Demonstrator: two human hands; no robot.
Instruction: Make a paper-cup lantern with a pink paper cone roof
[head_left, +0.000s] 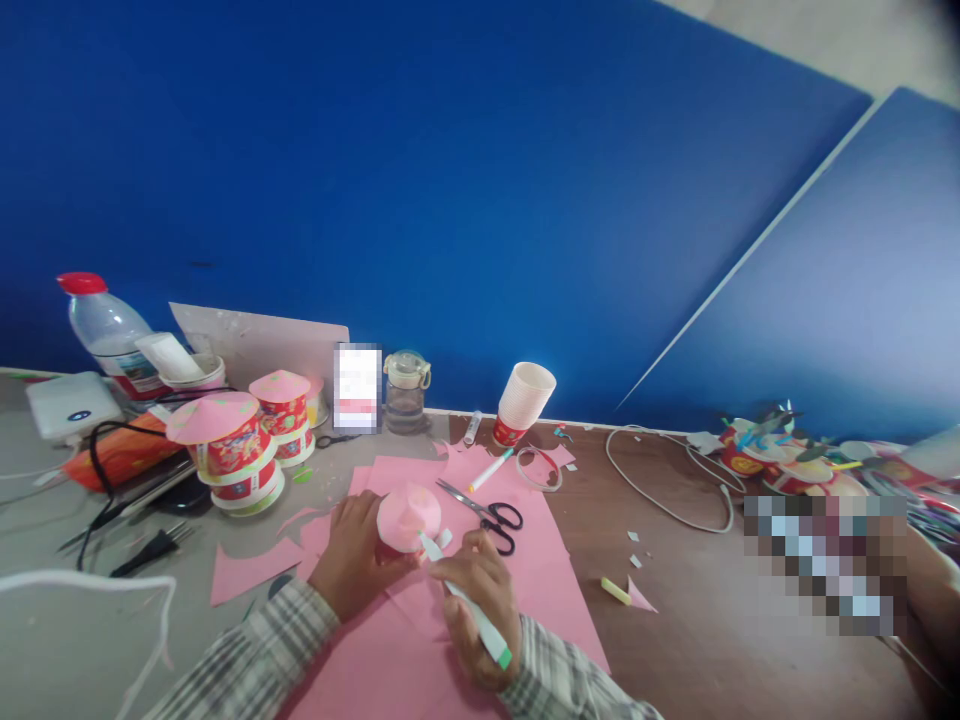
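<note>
A small paper cup model with a pink paper cone roof [409,515] stands over a pink paper sheet [525,600]. My left hand [352,550] is wrapped round its side, fingers closed on it. In my right hand [480,600] is a white marker [480,625] with a green end, its upper tip at the roof's lower right edge. A small white piece by that tip is too blurred to name. Black-handled scissors [499,523] lie on the sheet just beyond my right hand, with a second white marker [491,470] near them.
Finished-looking cup models with pink cone roofs [214,420] stand at left, near a red-capped bottle [112,330] and cables. A glass jar [406,395] and stacked paper cups [525,400] stand by the blue partition [450,200]. At right are another person's arm [926,580] and decorated cups [750,450].
</note>
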